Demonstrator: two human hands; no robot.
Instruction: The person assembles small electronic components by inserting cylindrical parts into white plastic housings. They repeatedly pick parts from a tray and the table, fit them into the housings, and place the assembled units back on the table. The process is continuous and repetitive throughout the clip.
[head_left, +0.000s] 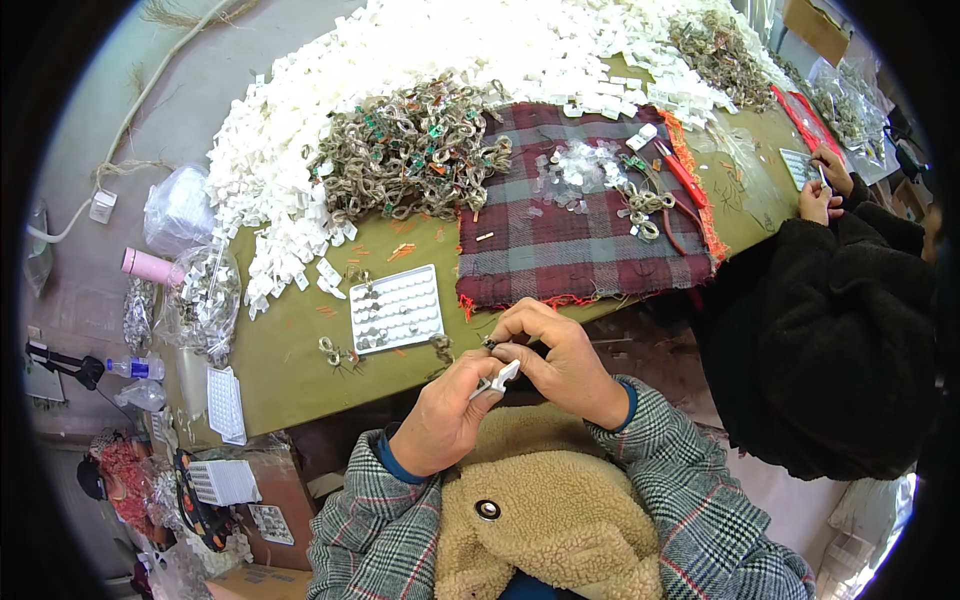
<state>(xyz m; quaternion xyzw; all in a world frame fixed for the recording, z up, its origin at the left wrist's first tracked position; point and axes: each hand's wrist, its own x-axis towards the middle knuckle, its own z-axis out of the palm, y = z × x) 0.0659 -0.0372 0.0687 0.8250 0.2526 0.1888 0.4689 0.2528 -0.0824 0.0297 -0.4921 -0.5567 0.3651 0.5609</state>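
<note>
My left hand [440,420] is closed around a small white plastic casing [507,376], which sticks out above its thumb. Close by, my right hand [560,365] pinches a small dark part [489,343]. A short twisted wire bundle [441,347] shows just past my left fingertips; whether it joins that part I cannot tell. Both hands are over the table's near edge. Beyond them lies a white tray [432,284] with rows of small round silvery pieces. Loose wire bundles [335,352] rest to its left.
A large heap of white casings [300,120] covers the far table, with a pile of coiled wires [410,150] before it. On a plaid cloth [560,255] lie clear bits [580,170] and red-handled pliers [682,172]. At right a co-worker's hands [822,203] hold something small.
</note>
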